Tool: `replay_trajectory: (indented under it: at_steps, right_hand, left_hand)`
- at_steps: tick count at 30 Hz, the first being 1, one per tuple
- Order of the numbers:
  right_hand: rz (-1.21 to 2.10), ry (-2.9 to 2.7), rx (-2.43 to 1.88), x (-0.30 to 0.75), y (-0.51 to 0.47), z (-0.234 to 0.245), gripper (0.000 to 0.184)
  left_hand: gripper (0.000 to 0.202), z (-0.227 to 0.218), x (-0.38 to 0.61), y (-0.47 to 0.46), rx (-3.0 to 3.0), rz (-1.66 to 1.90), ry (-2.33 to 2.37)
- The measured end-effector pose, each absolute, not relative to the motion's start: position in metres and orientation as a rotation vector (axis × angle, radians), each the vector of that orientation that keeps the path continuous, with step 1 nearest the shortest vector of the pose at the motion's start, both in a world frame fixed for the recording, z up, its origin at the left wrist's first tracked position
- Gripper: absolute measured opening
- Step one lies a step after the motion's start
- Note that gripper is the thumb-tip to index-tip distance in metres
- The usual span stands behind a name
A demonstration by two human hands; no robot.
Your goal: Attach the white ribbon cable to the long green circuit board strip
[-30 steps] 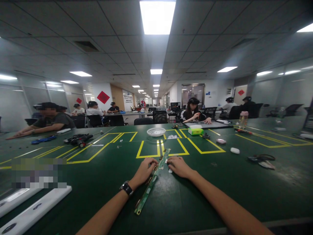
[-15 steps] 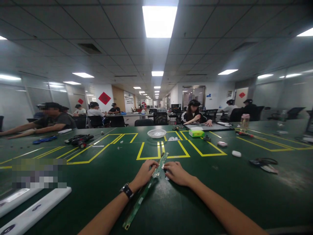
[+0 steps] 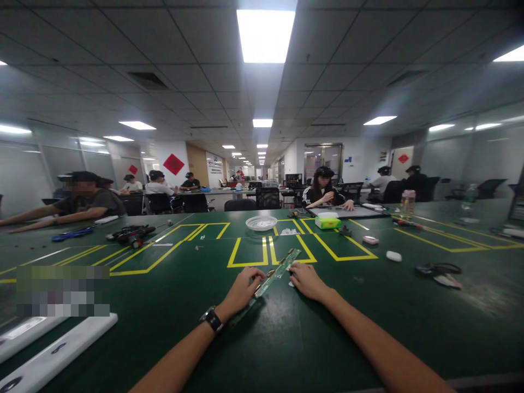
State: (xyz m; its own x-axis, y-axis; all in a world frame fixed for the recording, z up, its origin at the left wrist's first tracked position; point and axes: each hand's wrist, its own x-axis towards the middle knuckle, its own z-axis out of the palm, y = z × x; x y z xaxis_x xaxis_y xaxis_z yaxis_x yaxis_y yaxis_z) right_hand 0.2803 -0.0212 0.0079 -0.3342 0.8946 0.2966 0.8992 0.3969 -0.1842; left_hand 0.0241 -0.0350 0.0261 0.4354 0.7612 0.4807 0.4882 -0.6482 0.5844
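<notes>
My left hand (image 3: 244, 288) is closed, thumb and fingers pinching the edge of a long, narrow green circuit board (image 3: 277, 274). The board slants from near my left wrist up to the right, and my forearm and hand hide part of its near end. Close to its far right side is my right hand (image 3: 309, 281), fingers curled and closed. A small white scrap (image 3: 291, 283) shows beneath those fingertips; what it is made of I cannot tell. Whether the right fingertips touch the board is unclear.
Yellow tape outlines (image 3: 241, 266) mark the green table (image 3: 311, 349). Farther off are a white basket (image 3: 261, 222), a green tissue pack (image 3: 327, 222) and a white case (image 3: 393, 256). White bars (image 3: 82, 341) lie at left, black tools (image 3: 131, 234) beyond. A co-worker (image 3: 325, 191) sits opposite.
The circuit board has turned, its far end swinging right and its near end drawing up behind my left arm. My right hand has shifted slightly right.
</notes>
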Motion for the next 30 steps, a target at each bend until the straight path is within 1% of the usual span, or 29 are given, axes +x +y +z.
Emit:
replay_trajectory:
  at_steps: [3, 5, 9, 12, 16, 22, 25, 28, 30]
  right_hand:
    - [0.021, -2.392, -1.379, 0.263, -0.026, 0.004, 0.035]
    - [0.03, -2.406, -1.348, 0.258, -0.025, 0.004, 0.034]
    - [0.006, -2.333, -1.501, 0.272, -0.019, 0.009, 0.032]
    - [-0.003, -2.244, -1.649, 0.292, -0.013, 0.014, 0.034]
    - [0.023, -2.228, -1.692, 0.3, -0.012, 0.014, 0.035]
    - [0.094, -2.395, -1.376, 0.262, -0.03, 0.012, 0.035]
    - [0.172, -2.494, -1.199, 0.246, -0.043, 0.015, 0.037]
    - [0.227, -2.553, -1.057, 0.241, -0.051, 0.021, 0.036]
    - [0.24, -2.549, -1.029, 0.242, -0.05, 0.023, 0.033]
  left_hand:
    - [0.026, 0.026, 0.024, -0.034, 2.322, 1.079, 1.068]
    - [0.026, 0.025, 0.024, -0.033, 2.302, 1.099, 1.068]
    - [0.025, 0.029, 0.023, -0.033, 2.23, 1.098, 1.069]
    - [0.026, 0.036, 0.02, -0.032, 2.169, 1.059, 1.051]
    - [0.027, 0.044, 0.013, -0.028, 2.127, 1.065, 1.051]
    - [0.027, 0.039, 0.007, -0.023, 2.235, 1.089, 1.121]
    - [0.03, 0.031, 0.006, -0.024, 2.41, 0.953, 1.084]
    - [0.036, 0.025, 0.005, -0.027, 2.558, 0.696, 1.018]
    - [0.036, 0.024, 0.004, -0.028, 2.618, 0.564, 1.003]
